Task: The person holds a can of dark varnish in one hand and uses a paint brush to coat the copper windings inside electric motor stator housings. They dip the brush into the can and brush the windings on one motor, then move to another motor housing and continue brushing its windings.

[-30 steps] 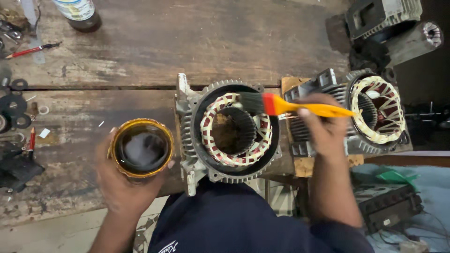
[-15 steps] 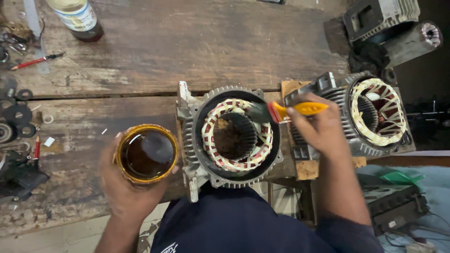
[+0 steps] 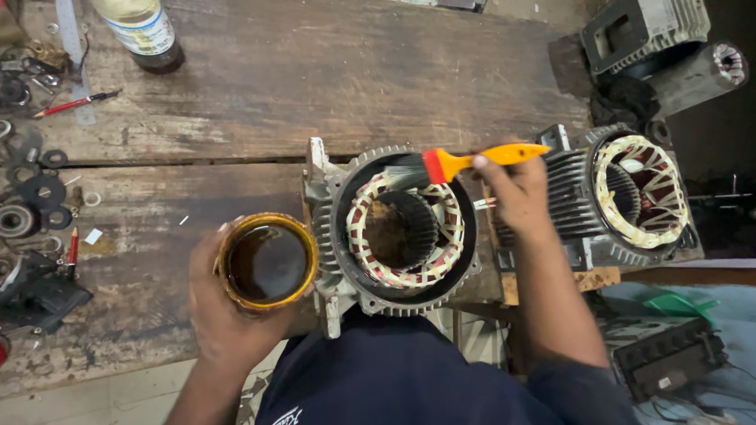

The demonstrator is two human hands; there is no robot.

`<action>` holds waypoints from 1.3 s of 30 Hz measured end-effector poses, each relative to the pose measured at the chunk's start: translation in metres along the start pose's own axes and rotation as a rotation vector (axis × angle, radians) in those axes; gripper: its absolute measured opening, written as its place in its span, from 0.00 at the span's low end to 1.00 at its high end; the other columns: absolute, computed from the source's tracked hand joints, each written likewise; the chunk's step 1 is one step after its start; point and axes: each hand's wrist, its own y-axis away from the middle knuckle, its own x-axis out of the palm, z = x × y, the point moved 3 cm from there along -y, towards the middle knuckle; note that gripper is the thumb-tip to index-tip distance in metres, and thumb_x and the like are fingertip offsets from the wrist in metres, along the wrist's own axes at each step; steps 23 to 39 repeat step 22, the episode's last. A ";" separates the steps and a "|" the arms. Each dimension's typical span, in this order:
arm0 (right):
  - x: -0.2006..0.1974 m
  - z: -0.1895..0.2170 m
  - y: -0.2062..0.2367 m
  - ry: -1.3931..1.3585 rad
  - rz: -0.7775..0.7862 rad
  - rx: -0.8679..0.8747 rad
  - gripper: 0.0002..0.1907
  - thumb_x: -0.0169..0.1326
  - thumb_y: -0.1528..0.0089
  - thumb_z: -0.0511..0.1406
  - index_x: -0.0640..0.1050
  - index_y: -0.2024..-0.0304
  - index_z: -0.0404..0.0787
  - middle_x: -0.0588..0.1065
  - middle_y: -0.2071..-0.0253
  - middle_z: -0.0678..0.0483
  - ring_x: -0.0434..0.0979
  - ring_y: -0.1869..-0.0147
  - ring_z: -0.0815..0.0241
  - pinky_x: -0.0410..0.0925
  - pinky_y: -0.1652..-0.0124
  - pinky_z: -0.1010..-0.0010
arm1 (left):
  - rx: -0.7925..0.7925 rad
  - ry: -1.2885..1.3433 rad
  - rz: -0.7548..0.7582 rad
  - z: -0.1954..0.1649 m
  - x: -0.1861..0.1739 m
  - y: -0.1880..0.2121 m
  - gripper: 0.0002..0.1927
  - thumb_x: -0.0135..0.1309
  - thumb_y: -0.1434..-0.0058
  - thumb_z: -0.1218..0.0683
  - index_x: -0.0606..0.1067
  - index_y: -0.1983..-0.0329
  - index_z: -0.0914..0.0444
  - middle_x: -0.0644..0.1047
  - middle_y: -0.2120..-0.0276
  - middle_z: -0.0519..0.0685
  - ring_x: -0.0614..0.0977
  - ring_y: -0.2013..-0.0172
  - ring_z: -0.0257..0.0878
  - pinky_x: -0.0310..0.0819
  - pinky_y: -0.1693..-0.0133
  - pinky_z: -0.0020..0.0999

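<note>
Brush in right hand over stator

The bottle is cut off by the top edge, so only its lower part shows. The left hand hides the can's lower wall. Small parts at the left edge of the surface are cropped and too small to tell.

A worn wooden workbench of dark, stained planks fills the view. A finned motor stator housing with banded copper windings stands at its near edge. A second, similar stator sits just beside it to the right. A labelled bottle stands at the far left. A red pen, black washers, and bearings lie scattered along the left side.
</note>
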 end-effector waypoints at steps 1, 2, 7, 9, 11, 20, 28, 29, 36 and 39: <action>-0.002 0.003 0.004 -0.148 0.005 -0.017 0.06 0.56 0.32 0.32 0.78 0.55 0.36 0.79 0.63 0.50 0.79 0.62 0.61 0.71 0.60 0.73 | -0.012 -0.025 0.000 0.000 -0.002 0.002 0.53 0.75 0.54 0.56 0.56 0.31 0.69 0.74 0.41 0.63 0.82 0.44 0.51 0.78 0.42 0.41; -0.004 0.006 0.011 -0.298 0.010 -0.030 0.07 0.56 0.33 0.33 0.78 0.54 0.37 0.79 0.61 0.52 0.81 0.61 0.62 0.73 0.59 0.73 | -0.025 -0.051 0.003 -0.001 -0.003 0.004 0.53 0.75 0.55 0.56 0.56 0.31 0.69 0.75 0.42 0.63 0.82 0.44 0.51 0.78 0.42 0.42; 0.016 0.000 0.016 -0.130 0.065 -0.194 0.07 0.58 0.30 0.30 0.77 0.51 0.33 0.77 0.56 0.51 0.77 0.54 0.61 0.71 0.52 0.72 | -0.008 -0.065 0.004 -0.004 -0.005 0.003 0.51 0.74 0.54 0.56 0.56 0.31 0.69 0.76 0.43 0.62 0.82 0.44 0.50 0.77 0.42 0.42; 0.011 0.001 0.011 0.000 -0.054 -0.125 0.05 0.59 0.31 0.30 0.78 0.53 0.34 0.78 0.60 0.52 0.78 0.58 0.62 0.72 0.56 0.72 | -0.012 -0.067 0.005 -0.008 -0.007 0.006 0.51 0.74 0.54 0.56 0.57 0.32 0.69 0.76 0.43 0.62 0.82 0.44 0.50 0.77 0.42 0.42; 0.003 0.010 0.018 -0.184 -0.127 -0.093 0.06 0.58 0.33 0.31 0.77 0.54 0.35 0.78 0.60 0.53 0.79 0.60 0.63 0.73 0.57 0.72 | -0.009 -0.068 -0.014 -0.009 -0.008 0.008 0.50 0.73 0.55 0.57 0.58 0.33 0.69 0.76 0.42 0.62 0.82 0.44 0.50 0.77 0.42 0.42; 0.042 0.044 0.105 0.289 0.026 -0.241 0.08 0.63 0.40 0.33 0.79 0.62 0.35 0.82 0.62 0.49 0.85 0.62 0.62 0.74 0.60 0.75 | -0.030 -0.020 -0.018 -0.011 -0.012 0.014 0.52 0.75 0.59 0.55 0.58 0.33 0.68 0.75 0.42 0.62 0.81 0.45 0.50 0.77 0.43 0.41; 0.038 0.046 0.110 0.167 0.069 -0.189 0.07 0.61 0.38 0.34 0.79 0.61 0.37 0.83 0.59 0.50 0.87 0.59 0.57 0.76 0.55 0.75 | -0.016 -0.012 -0.030 -0.011 -0.012 0.015 0.52 0.75 0.58 0.55 0.59 0.33 0.66 0.75 0.43 0.60 0.81 0.45 0.50 0.77 0.42 0.41; 0.038 0.046 0.110 0.167 0.069 -0.189 0.07 0.61 0.38 0.34 0.79 0.61 0.37 0.83 0.59 0.50 0.87 0.59 0.57 0.76 0.55 0.75 | -0.016 -0.012 -0.030 -0.011 -0.012 0.015 0.52 0.75 0.58 0.55 0.59 0.33 0.66 0.75 0.43 0.60 0.81 0.45 0.50 0.77 0.42 0.41; 0.038 0.046 0.110 0.167 0.069 -0.189 0.07 0.61 0.38 0.34 0.79 0.61 0.37 0.83 0.59 0.50 0.87 0.59 0.57 0.76 0.55 0.75 | -0.016 -0.012 -0.030 -0.011 -0.012 0.015 0.52 0.75 0.58 0.55 0.59 0.33 0.66 0.75 0.43 0.60 0.81 0.45 0.50 0.77 0.42 0.41; 0.038 0.046 0.110 0.167 0.069 -0.189 0.07 0.61 0.38 0.34 0.79 0.61 0.37 0.83 0.59 0.50 0.87 0.59 0.57 0.76 0.55 0.75 | -0.016 -0.012 -0.030 -0.011 -0.012 0.015 0.52 0.75 0.58 0.55 0.59 0.33 0.66 0.75 0.43 0.60 0.81 0.45 0.50 0.77 0.42 0.41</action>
